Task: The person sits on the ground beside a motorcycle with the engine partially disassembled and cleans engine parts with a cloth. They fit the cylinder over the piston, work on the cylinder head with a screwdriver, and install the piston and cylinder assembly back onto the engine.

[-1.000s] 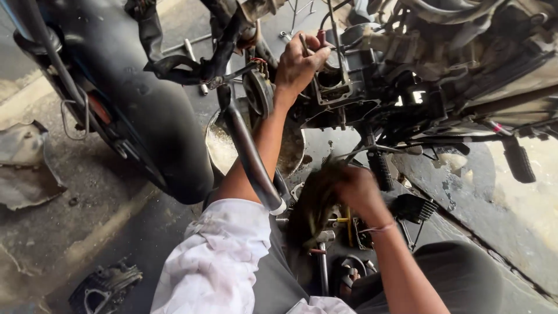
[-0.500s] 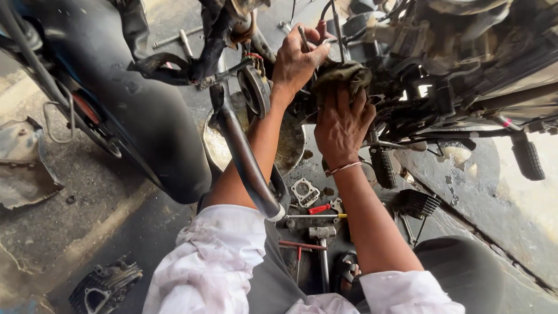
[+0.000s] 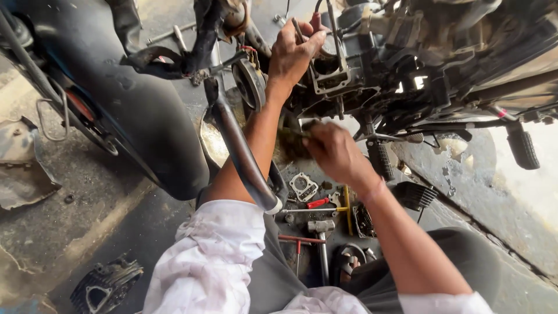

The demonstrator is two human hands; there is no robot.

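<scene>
Oily concrete floor point(image 3: 87, 192), tools point(image 3: 314, 218), motorcycle engine point(image 3: 372, 64).

The left hand point(image 3: 296, 49) grips a thin metal rod point(image 3: 297, 30) at the far side of the scene, against the square open face of the dark motorcycle engine block point(image 3: 331, 78). The right hand point(image 3: 334, 154), nearer and lower, is closed on a dirty dark rag point(image 3: 293, 142); its outline is blurred. On the concrete floor point(image 3: 93, 192) between the forearms lie a flat grey gasket point(image 3: 302, 186), a red-handled tool point(image 3: 318, 203) and a steel hammer point(image 3: 321, 229). A finned cylinder head point(image 3: 104, 285) sits near left.
</scene>
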